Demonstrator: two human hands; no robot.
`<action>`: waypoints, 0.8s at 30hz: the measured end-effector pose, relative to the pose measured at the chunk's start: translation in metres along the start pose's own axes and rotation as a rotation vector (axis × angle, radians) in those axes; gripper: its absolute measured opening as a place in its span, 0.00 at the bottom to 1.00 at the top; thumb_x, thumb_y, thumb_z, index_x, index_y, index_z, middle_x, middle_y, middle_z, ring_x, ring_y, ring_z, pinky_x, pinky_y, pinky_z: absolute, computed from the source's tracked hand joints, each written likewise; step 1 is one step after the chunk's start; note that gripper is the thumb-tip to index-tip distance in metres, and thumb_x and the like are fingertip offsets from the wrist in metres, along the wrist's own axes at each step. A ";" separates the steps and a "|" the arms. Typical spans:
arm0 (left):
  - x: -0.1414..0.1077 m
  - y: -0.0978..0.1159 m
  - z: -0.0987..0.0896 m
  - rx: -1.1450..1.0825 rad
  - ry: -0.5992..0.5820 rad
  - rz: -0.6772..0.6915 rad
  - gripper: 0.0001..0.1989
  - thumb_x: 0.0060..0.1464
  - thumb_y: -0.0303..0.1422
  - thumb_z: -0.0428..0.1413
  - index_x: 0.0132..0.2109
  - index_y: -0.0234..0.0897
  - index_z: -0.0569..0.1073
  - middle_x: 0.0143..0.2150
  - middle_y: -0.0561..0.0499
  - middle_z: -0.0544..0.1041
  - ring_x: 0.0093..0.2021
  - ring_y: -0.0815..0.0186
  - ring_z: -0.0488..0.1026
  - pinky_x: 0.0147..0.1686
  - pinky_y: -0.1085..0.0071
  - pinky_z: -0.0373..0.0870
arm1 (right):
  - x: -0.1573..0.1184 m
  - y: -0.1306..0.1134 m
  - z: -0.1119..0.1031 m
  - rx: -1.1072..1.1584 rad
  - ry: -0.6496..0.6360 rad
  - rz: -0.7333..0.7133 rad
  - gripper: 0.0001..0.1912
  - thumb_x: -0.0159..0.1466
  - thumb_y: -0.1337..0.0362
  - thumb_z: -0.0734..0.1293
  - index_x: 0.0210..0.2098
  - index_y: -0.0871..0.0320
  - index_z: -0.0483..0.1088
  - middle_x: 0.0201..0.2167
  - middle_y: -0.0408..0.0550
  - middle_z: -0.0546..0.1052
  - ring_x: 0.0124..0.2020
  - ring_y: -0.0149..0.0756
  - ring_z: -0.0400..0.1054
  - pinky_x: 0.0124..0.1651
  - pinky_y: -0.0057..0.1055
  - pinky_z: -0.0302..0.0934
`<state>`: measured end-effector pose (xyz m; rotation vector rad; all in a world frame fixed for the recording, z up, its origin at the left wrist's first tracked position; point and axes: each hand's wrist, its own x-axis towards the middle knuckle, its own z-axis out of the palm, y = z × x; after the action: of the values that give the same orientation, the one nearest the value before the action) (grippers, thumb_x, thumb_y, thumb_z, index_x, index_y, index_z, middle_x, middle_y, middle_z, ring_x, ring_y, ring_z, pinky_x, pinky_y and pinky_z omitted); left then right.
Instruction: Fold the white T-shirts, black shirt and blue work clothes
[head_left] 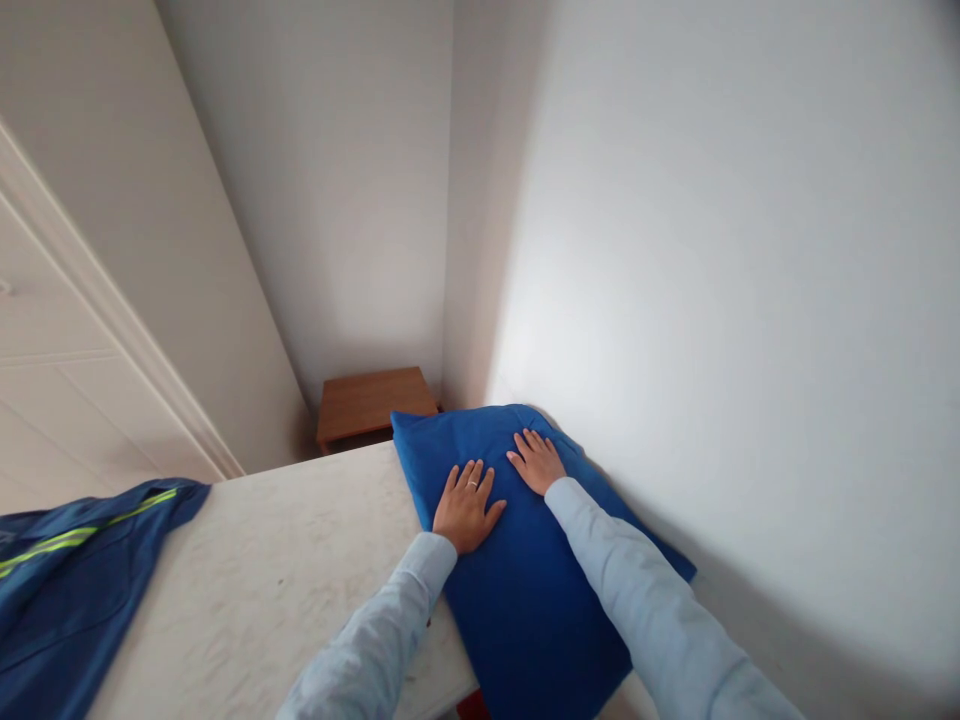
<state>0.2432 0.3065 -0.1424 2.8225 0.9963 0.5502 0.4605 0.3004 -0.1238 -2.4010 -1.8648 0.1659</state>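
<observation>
A blue cloth (525,580), perhaps a folded garment, lies over the right end of a white surface against the wall. My left hand (466,508) rests palm down on its left part, fingers spread, with a ring on one finger. Farther up and to the right, my right hand (537,461) also presses flat on the cloth, fingers apart. Neither hand grips anything. The near end of the cloth hangs past the surface's front edge, and its right side is partly hidden behind my right sleeve.
The white surface (300,560) has faint stains. On its left lies a navy garment (67,580) with yellow-green stripes. Behind it, in the corner, stands a low brown wooden cabinet (375,400). A white wall (712,300) borders the right side, and a pale wardrobe (150,250) the left.
</observation>
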 end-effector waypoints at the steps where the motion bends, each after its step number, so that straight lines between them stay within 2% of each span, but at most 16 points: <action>1: 0.000 0.000 -0.001 -0.003 -0.003 -0.001 0.32 0.68 0.49 0.42 0.69 0.33 0.63 0.70 0.36 0.63 0.71 0.50 0.57 0.70 0.47 0.50 | 0.000 0.001 0.001 -0.001 0.002 -0.002 0.35 0.73 0.47 0.48 0.72 0.61 0.51 0.74 0.56 0.49 0.75 0.47 0.39 0.74 0.48 0.34; 5: 0.001 0.002 -0.007 -0.036 -0.030 -0.017 0.31 0.67 0.47 0.44 0.68 0.32 0.64 0.70 0.35 0.63 0.72 0.50 0.56 0.70 0.47 0.50 | 0.001 0.001 0.000 -0.007 0.017 0.003 0.35 0.73 0.46 0.48 0.72 0.60 0.51 0.74 0.56 0.49 0.75 0.46 0.40 0.74 0.48 0.34; 8: -0.002 0.004 -0.012 -0.092 -0.040 -0.034 0.26 0.68 0.41 0.45 0.66 0.31 0.68 0.69 0.37 0.66 0.71 0.52 0.59 0.70 0.50 0.52 | 0.001 0.001 0.000 -0.011 0.025 0.014 0.35 0.73 0.47 0.49 0.72 0.60 0.52 0.74 0.55 0.50 0.75 0.46 0.41 0.74 0.47 0.35; 12: -0.018 0.002 -0.021 -0.190 -0.058 -0.037 0.22 0.66 0.35 0.48 0.63 0.34 0.71 0.66 0.40 0.70 0.69 0.57 0.63 0.70 0.53 0.54 | -0.004 -0.001 -0.002 -0.019 0.025 0.016 0.33 0.73 0.49 0.51 0.72 0.60 0.53 0.74 0.56 0.51 0.74 0.46 0.42 0.73 0.47 0.37; 14: -0.032 -0.007 -0.033 -0.251 -0.083 -0.001 0.20 0.65 0.35 0.50 0.60 0.36 0.74 0.64 0.42 0.72 0.67 0.59 0.65 0.69 0.57 0.58 | -0.007 -0.002 -0.003 -0.025 0.023 0.013 0.33 0.73 0.51 0.51 0.71 0.62 0.54 0.73 0.58 0.52 0.74 0.49 0.44 0.73 0.49 0.38; 17: -0.061 -0.040 -0.070 -0.279 -0.008 -0.012 0.17 0.64 0.34 0.50 0.55 0.39 0.77 0.60 0.45 0.76 0.64 0.61 0.69 0.64 0.62 0.65 | -0.008 0.000 -0.001 -0.058 0.032 0.021 0.33 0.72 0.52 0.52 0.71 0.63 0.55 0.72 0.60 0.54 0.73 0.50 0.46 0.72 0.51 0.41; 19: -0.089 -0.075 -0.107 -0.205 0.089 -0.115 0.17 0.64 0.33 0.50 0.54 0.39 0.78 0.59 0.45 0.77 0.61 0.61 0.71 0.63 0.62 0.66 | -0.005 0.002 0.002 -0.092 0.035 0.023 0.33 0.72 0.51 0.52 0.71 0.63 0.55 0.72 0.59 0.54 0.73 0.49 0.46 0.72 0.50 0.42; 21: -0.126 -0.114 -0.150 -0.059 0.133 -0.307 0.16 0.63 0.32 0.50 0.53 0.38 0.78 0.59 0.43 0.77 0.60 0.60 0.72 0.63 0.62 0.65 | -0.001 0.005 0.007 -0.119 0.024 0.024 0.34 0.72 0.51 0.51 0.71 0.63 0.54 0.72 0.59 0.54 0.73 0.49 0.46 0.72 0.50 0.43; 23: -0.170 -0.153 -0.191 0.145 0.111 -0.591 0.17 0.62 0.32 0.51 0.55 0.40 0.76 0.61 0.44 0.75 0.61 0.59 0.70 0.62 0.62 0.64 | 0.002 0.009 0.011 -0.131 0.018 0.023 0.35 0.71 0.50 0.51 0.71 0.62 0.54 0.73 0.58 0.54 0.73 0.48 0.46 0.72 0.50 0.44; 24: -0.194 -0.170 -0.209 0.197 0.118 -0.687 0.18 0.61 0.32 0.52 0.56 0.38 0.75 0.62 0.40 0.73 0.62 0.55 0.69 0.62 0.58 0.64 | 0.004 0.010 0.012 -0.130 0.022 0.021 0.35 0.71 0.50 0.50 0.71 0.62 0.55 0.73 0.58 0.54 0.73 0.49 0.47 0.71 0.50 0.45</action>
<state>-0.0737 0.3122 -0.0419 2.3605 2.0034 0.5476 0.4695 0.3017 -0.1375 -2.4961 -1.8967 0.0207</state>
